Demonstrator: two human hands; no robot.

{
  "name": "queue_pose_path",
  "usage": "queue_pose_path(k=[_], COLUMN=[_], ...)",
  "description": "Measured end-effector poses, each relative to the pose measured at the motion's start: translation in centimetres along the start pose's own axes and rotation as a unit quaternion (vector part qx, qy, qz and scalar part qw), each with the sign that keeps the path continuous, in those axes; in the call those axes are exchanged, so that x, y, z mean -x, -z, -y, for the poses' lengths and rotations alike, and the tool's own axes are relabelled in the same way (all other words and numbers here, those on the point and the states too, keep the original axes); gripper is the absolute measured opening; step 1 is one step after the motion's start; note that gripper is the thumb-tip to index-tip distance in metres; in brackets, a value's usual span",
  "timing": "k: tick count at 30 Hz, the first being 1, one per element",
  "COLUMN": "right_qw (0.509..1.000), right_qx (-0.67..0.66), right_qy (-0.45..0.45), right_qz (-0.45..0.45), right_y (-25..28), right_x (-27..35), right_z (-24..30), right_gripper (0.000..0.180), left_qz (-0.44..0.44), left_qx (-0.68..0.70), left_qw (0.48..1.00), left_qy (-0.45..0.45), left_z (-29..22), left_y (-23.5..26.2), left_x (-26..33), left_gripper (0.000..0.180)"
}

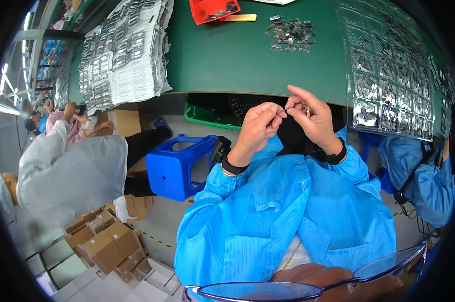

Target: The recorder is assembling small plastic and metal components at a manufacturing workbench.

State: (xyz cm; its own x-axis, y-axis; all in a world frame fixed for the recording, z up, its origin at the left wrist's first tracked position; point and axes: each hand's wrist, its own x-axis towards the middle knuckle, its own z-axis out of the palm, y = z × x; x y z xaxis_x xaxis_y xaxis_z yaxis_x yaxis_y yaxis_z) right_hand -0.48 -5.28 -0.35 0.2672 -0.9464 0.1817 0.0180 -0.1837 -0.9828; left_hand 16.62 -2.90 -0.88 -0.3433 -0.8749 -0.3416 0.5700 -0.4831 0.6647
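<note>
Both my hands are held close together just in front of the near edge of the green table (212,65). My left hand (260,126) is closed in a pinch on a small thin metal piece (283,110), and the thumb of my right hand (315,121) meets its other end. My right index finger is stretched out while its other fingers curl in, with what looks like another small metal piece (308,111) among them. Beyond my hands, a loose pile of small shiny metal pieces (291,34) lies on the table.
Clear compartment trays (355,65) of metal parts cover the right side. Stacked white trays (137,75) of frame-shaped parts stand left. A red bin (199,12) sits at the back, a green crate (197,117) below the table. A blue stool (162,168) and co-workers flank me.
</note>
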Motion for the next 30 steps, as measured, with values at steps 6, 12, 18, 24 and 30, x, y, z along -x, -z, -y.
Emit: queue_pose_path(k=[6, 12, 18, 24, 30], right_qw=[0.963, 0.823, 0.852, 0.989, 0.979], right_qx=[-0.202, -0.455, -0.402, -0.074, 0.145], right_qy=[-0.179, -0.339, -0.334, -0.101, 0.066], right_qz=[-0.019, -0.013, 0.026, 0.084, 0.126], right_y=[-0.5, -1.8, -2.4, -2.0, -1.9], right_x=[-0.2, 0.0, -0.2, -0.3, -1.2], right_z=[0.8, 0.6, 1.0, 0.8, 0.8], right_gripper=[0.027, 0.011, 0.008, 0.025, 0.039], left_qz=[-0.061, -0.028, -0.029, -0.022, -0.004], left_qx=[-0.037, -0.109, -0.060, 0.074, 0.086], left_qw=[0.990, 0.975, 0.980, 0.987, 0.989], left_qy=[-0.122, -0.194, -0.187, -0.139, -0.122], left_z=[0.7, 1.9, 1.6, 1.0, 0.7], left_y=[-0.3, 1.3, 2.3, 2.3, 2.3], left_x=[0.0, -0.2, 0.1, 0.5, 1.1], left_gripper=[0.021, 0.024, 0.017, 0.018, 0.018])
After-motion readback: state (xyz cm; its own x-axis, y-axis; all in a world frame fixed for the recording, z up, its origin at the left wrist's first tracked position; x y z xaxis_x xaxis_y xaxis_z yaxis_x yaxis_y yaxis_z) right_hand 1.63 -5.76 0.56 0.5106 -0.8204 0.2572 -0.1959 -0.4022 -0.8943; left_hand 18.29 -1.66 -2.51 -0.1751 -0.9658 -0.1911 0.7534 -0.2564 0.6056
